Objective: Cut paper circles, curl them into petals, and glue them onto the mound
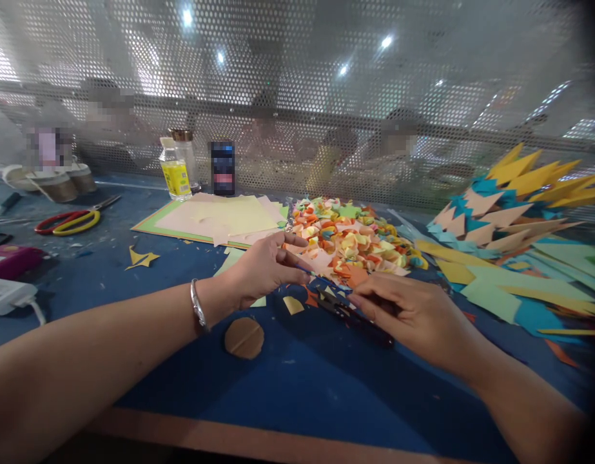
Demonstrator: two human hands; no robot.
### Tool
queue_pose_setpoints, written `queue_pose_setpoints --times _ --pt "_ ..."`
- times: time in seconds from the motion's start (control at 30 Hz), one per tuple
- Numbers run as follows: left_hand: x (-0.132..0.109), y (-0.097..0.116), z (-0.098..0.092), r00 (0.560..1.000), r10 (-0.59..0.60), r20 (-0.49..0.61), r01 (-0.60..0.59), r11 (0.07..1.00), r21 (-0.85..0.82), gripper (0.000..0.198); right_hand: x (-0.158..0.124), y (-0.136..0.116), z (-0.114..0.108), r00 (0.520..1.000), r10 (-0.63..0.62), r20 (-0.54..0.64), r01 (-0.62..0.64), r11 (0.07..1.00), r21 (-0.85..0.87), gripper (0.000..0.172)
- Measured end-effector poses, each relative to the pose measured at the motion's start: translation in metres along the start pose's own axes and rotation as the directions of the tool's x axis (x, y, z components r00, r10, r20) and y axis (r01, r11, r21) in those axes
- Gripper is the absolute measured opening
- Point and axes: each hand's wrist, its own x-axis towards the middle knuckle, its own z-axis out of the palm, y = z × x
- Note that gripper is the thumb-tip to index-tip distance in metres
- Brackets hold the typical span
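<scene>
My left hand (pixel 263 267), with a silver bracelet at the wrist, is pinched on a small blue strip of paper (pixel 304 270) just above the blue table (pixel 297 380). My right hand (pixel 406 312) is closed around small black scissors (pixel 348 310) that lie low over the table, blades pointing left toward the strip. Right behind both hands is a heap of small folded coloured paper pieces (pixel 355 241). A brown cardboard disc (pixel 243 337) lies below my left wrist. A few paper scraps lie between the hands.
Pale yellow sheets (pixel 220 219) lie at centre back, with a glue bottle (pixel 175 171) and a dark can (pixel 223 167) behind. Red-and-yellow scissors (pixel 69 221) lie left. Pointed coloured paper offcuts (pixel 514 245) pile up right. A perforated metal screen (pixel 297 96) closes the back; people sit beyond it.
</scene>
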Motion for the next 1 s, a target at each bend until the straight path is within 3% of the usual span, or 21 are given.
queue_pose_setpoints --times 0.33,0.63,0.8,1.0 --pt "0.003 -0.010 -0.001 0.995 0.028 0.092 -0.030 0.999 0.020 0.045 -0.001 0.001 0.001 0.999 0.014 0.030 -0.016 0.998 0.056 0.022" --pt "0.004 -0.009 0.001 0.998 0.052 0.029 -0.053 0.998 0.031 0.040 0.000 -0.002 0.000 0.998 0.018 0.052 -0.022 0.996 0.085 0.026" --pt "0.001 -0.002 -0.001 0.999 0.033 -0.007 -0.033 0.999 -0.015 0.040 -0.001 0.002 0.001 0.998 0.034 0.044 -0.038 0.996 0.081 0.024" --pt "0.000 0.004 -0.003 0.997 -0.036 0.069 0.045 0.991 -0.125 0.042 -0.002 0.004 0.001 0.999 0.042 0.025 -0.043 0.997 0.069 0.021"
